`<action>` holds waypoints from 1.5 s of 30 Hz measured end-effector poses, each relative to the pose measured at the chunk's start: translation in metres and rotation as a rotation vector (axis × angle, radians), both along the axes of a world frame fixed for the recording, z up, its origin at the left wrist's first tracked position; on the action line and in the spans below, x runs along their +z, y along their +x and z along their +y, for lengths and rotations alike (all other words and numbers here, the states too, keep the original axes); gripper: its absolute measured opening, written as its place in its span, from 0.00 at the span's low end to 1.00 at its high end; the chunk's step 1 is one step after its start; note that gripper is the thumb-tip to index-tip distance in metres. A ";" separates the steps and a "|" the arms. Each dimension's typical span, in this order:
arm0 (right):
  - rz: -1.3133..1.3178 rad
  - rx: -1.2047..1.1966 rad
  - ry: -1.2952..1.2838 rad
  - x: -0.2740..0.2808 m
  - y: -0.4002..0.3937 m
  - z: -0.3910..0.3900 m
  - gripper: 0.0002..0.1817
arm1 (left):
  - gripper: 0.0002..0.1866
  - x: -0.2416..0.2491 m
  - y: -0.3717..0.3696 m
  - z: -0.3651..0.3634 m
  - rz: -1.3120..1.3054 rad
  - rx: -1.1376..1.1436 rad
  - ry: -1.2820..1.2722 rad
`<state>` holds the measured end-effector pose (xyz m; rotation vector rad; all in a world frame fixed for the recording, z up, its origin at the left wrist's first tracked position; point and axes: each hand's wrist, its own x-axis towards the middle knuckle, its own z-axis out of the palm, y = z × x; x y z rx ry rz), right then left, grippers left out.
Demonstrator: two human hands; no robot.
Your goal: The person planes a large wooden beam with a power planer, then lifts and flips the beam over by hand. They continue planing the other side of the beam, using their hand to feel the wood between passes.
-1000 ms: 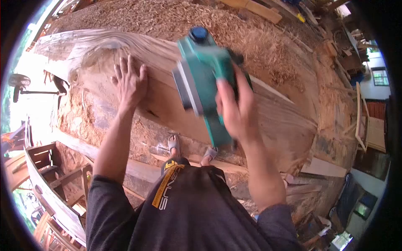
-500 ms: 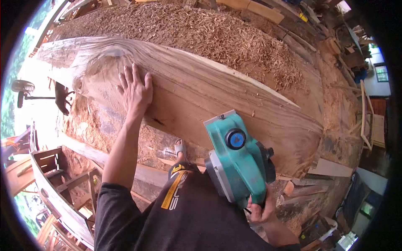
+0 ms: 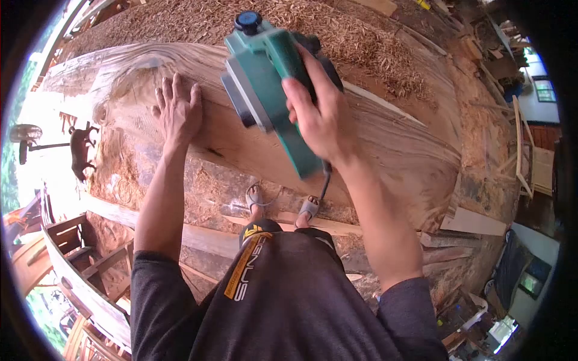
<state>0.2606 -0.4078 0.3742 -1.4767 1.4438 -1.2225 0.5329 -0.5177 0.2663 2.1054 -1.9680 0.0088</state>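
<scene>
My left hand [image 3: 180, 114] lies with its fingers spread on the broad wooden slab [image 3: 397, 156], near the slab's curved left part. In my right hand [image 3: 322, 111] is a green electric planer [image 3: 271, 78], gripped by its rear handle. The planer overlaps the middle of the slab in this view, with its blue-topped knob toward the far side. From the handle end, a dark power cord [image 3: 326, 180] runs down toward my feet. The planer's underside is hidden.
A heap of wood shavings [image 3: 337, 42] lies beyond the slab. My sandalled feet [image 3: 254, 195] stand at its near side. A slatted wooden frame [image 3: 90, 265] is at the lower left, a fan [image 3: 25, 133] at the far left, and boards [image 3: 472, 221] at right.
My right hand has carried the planer forward and left, from beside my body to over the slab. My left hand stays on the wood.
</scene>
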 end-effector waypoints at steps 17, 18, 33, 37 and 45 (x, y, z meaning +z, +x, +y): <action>0.093 -0.060 0.271 0.006 -0.052 0.218 0.33 | 0.37 0.003 -0.009 0.003 0.012 0.046 0.060; 0.120 -0.047 0.236 0.009 -0.047 0.192 0.32 | 0.37 0.004 -0.009 0.003 0.010 0.045 0.060; -0.131 -0.049 0.117 0.008 -0.015 0.070 0.26 | 0.38 0.004 -0.002 0.002 0.018 0.021 0.004; -0.172 -0.122 0.310 0.005 -0.048 0.248 0.33 | 0.38 0.005 -0.005 -0.002 0.031 0.028 0.035; 0.078 -0.069 0.233 0.004 -0.047 0.235 0.33 | 0.37 0.003 -0.009 0.001 0.005 0.018 0.077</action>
